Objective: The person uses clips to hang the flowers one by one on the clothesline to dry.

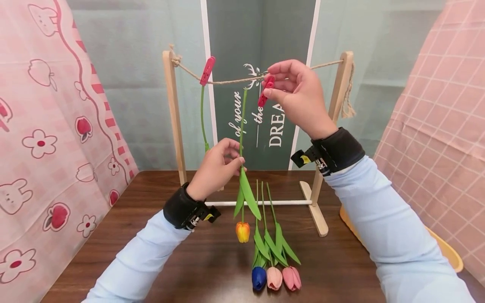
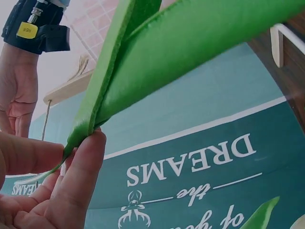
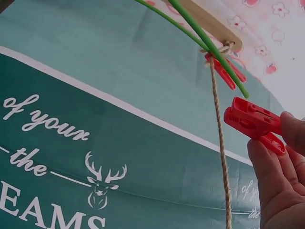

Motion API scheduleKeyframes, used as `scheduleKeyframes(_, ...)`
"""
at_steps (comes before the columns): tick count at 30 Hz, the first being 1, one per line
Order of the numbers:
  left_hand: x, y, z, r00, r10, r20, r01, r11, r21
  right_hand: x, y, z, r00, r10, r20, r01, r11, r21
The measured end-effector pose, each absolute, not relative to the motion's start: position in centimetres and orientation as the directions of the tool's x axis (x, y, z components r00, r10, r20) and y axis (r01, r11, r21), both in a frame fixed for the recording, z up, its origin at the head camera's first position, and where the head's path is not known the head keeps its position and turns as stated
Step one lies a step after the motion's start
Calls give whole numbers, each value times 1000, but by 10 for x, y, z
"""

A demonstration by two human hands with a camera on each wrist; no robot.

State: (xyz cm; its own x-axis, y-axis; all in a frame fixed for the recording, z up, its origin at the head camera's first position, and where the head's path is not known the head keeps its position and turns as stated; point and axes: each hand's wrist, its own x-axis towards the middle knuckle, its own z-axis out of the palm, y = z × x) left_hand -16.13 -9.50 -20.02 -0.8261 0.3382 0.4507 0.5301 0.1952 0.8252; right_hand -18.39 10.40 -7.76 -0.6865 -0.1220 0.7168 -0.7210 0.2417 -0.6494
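Observation:
My left hand [image 1: 220, 167] pinches the green stem of an artificial tulip [image 1: 243, 232], orange and yellow, which hangs bloom down. Its stem tip rises close to the rope [image 1: 236, 80]. With thumb and fingers my right hand [image 1: 299, 94] pinches a red clothespin [image 3: 252, 119] beside the rope, to the right of that stem tip. In the right wrist view the stem tip comes near the clothespin's jaws. Another red clothespin [image 1: 207, 70] is clipped on the rope at the left, with a green stem [image 1: 202, 113] hanging under it; its lower part is hidden behind my left hand.
A wooden frame [image 1: 336, 97] carries the rope, with a white bar [image 1: 291, 203] low across it. On the brown table [image 1: 212, 269] lie blue [image 1: 259, 278], pale pink [image 1: 274, 278] and pink [image 1: 291, 278] tulips. A yellow container [image 1: 447, 248] stands at the right behind my arm.

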Motion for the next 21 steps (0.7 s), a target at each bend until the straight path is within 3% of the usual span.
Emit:
scheduleKeyframes(13,-182,-94,-192,-811,266,520,579,241,779,-194,97,-52,-676,-97,730,-731,209,-650)
scheduleKeyframes(21,-193,-92,-190,-824,216,523,565,257,784,-208,84,-42,-727,-94,680,-687,103,-720)
